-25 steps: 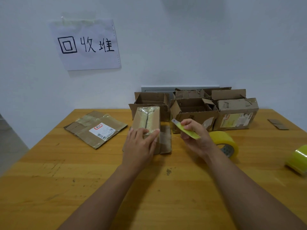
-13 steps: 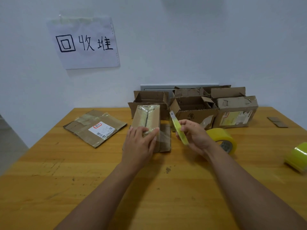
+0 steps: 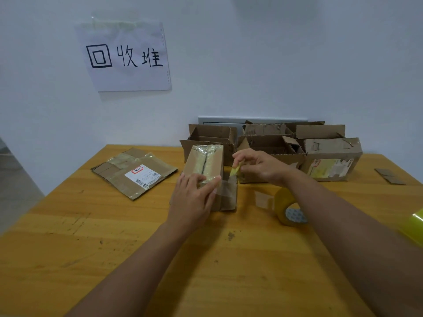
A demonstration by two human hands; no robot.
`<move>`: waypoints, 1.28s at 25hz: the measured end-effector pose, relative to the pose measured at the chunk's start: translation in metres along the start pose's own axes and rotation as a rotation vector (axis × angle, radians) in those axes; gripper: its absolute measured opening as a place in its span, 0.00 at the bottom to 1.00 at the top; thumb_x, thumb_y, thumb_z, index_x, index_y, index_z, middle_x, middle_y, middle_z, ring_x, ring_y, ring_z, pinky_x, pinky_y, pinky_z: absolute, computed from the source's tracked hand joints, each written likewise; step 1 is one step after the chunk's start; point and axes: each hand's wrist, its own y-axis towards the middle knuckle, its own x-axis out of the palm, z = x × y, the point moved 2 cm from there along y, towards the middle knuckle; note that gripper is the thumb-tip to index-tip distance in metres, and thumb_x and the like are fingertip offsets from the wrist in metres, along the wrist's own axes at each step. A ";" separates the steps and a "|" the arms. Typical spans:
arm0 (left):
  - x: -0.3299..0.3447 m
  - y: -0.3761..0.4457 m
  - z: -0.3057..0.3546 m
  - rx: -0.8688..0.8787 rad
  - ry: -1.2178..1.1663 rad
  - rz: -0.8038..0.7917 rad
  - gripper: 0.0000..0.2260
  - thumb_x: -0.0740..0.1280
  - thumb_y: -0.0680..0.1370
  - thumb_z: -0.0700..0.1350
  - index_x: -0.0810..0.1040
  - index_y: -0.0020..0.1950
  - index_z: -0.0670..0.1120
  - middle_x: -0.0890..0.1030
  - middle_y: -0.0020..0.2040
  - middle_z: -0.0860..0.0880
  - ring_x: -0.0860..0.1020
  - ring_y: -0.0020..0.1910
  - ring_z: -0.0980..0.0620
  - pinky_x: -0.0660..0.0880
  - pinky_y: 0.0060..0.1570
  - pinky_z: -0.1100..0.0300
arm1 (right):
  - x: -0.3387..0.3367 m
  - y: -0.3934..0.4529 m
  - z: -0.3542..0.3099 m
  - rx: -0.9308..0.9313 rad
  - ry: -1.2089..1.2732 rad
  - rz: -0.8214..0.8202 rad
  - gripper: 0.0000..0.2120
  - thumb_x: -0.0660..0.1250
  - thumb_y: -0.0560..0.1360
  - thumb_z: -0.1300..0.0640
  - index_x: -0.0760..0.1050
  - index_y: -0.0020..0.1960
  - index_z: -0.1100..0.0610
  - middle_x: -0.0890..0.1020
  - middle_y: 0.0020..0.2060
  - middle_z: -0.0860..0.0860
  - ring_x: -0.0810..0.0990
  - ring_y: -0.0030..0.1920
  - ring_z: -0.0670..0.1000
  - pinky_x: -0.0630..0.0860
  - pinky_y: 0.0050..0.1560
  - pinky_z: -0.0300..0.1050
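We see the left grip (image 3: 194, 197) lying flat on the near top of the taped box (image 3: 206, 161), fingers straight and apart, pressing down and clamped on nothing. The box stands mid-table (image 3: 91, 259) with its long side running away from us and clear tape over its top seam. A cardboard flap sticks out at its right base.

The right grip (image 3: 261, 165) has thumb and fingertips together on a yellow tape strip (image 3: 235, 171), held just beside the box's upper right edge. We cannot tell if the strip touches the box.

A yellow tape roll (image 3: 282, 208) lies near the box, partly under the right forearm. A second roll (image 3: 414, 225) is cut off at the right edge.

A flattened carton (image 3: 135, 172) with a white label lies left of the box, apart from it. Open cartons (image 3: 210, 136) line the wall behind, and a handwritten paper sign (image 3: 126, 56) hangs above.
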 end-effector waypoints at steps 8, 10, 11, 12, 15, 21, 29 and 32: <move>0.004 -0.001 -0.003 0.016 0.004 0.021 0.19 0.54 0.82 0.55 0.74 0.71 0.56 0.75 0.59 0.45 0.72 0.61 0.46 0.64 0.70 0.42 | -0.007 -0.003 0.016 -0.012 0.095 0.191 0.09 0.68 0.76 0.64 0.83 0.46 0.52 0.72 0.59 0.49 0.73 0.59 0.45 0.74 0.52 0.34; 0.004 -0.002 -0.003 0.016 0.009 0.025 0.19 0.54 0.82 0.55 0.73 0.71 0.56 0.75 0.60 0.45 0.72 0.61 0.45 0.63 0.70 0.43 | -0.008 -0.005 0.014 -0.005 0.063 0.254 0.09 0.69 0.76 0.62 0.82 0.46 0.49 0.66 0.60 0.49 0.69 0.57 0.43 0.72 0.48 0.28; 0.004 -0.002 -0.003 0.014 0.009 0.029 0.19 0.54 0.82 0.55 0.73 0.71 0.56 0.75 0.60 0.44 0.72 0.61 0.45 0.63 0.70 0.43 | -0.008 -0.005 0.013 -0.002 0.058 0.282 0.09 0.69 0.77 0.62 0.81 0.46 0.48 0.65 0.60 0.49 0.68 0.57 0.43 0.71 0.47 0.26; 0.004 -0.002 -0.002 0.012 0.006 0.034 0.19 0.54 0.82 0.55 0.73 0.70 0.56 0.75 0.59 0.44 0.72 0.61 0.45 0.63 0.70 0.43 | -0.006 -0.004 0.012 0.001 0.064 0.304 0.10 0.69 0.77 0.62 0.81 0.46 0.47 0.64 0.61 0.49 0.68 0.58 0.44 0.71 0.47 0.26; 0.005 -0.002 -0.002 0.010 -0.001 0.044 0.18 0.55 0.82 0.54 0.74 0.70 0.56 0.75 0.59 0.45 0.72 0.60 0.46 0.61 0.70 0.44 | -0.004 -0.002 0.010 0.002 0.126 0.336 0.10 0.68 0.77 0.63 0.82 0.47 0.48 0.63 0.66 0.46 0.70 0.62 0.46 0.73 0.53 0.32; 0.006 -0.002 -0.003 0.013 -0.008 0.060 0.18 0.56 0.82 0.54 0.74 0.70 0.56 0.74 0.58 0.45 0.72 0.60 0.46 0.61 0.70 0.44 | 0.004 -0.004 0.008 0.055 0.390 0.128 0.11 0.56 0.82 0.64 0.77 0.53 0.57 0.82 0.48 0.59 0.84 0.49 0.57 0.80 0.56 0.55; 0.004 0.000 -0.006 0.017 -0.006 0.033 0.18 0.56 0.82 0.54 0.75 0.70 0.56 0.75 0.58 0.45 0.72 0.60 0.46 0.61 0.70 0.44 | 0.010 -0.001 0.011 0.015 0.171 0.042 0.08 0.64 0.80 0.61 0.78 0.57 0.59 0.85 0.46 0.56 0.84 0.49 0.54 0.81 0.55 0.52; 0.003 0.001 -0.006 0.022 -0.012 0.033 0.18 0.55 0.82 0.54 0.75 0.69 0.55 0.75 0.58 0.46 0.72 0.59 0.47 0.60 0.71 0.46 | 0.009 -0.001 0.014 0.003 0.133 0.049 0.07 0.64 0.80 0.60 0.78 0.56 0.57 0.84 0.47 0.57 0.84 0.50 0.55 0.80 0.57 0.55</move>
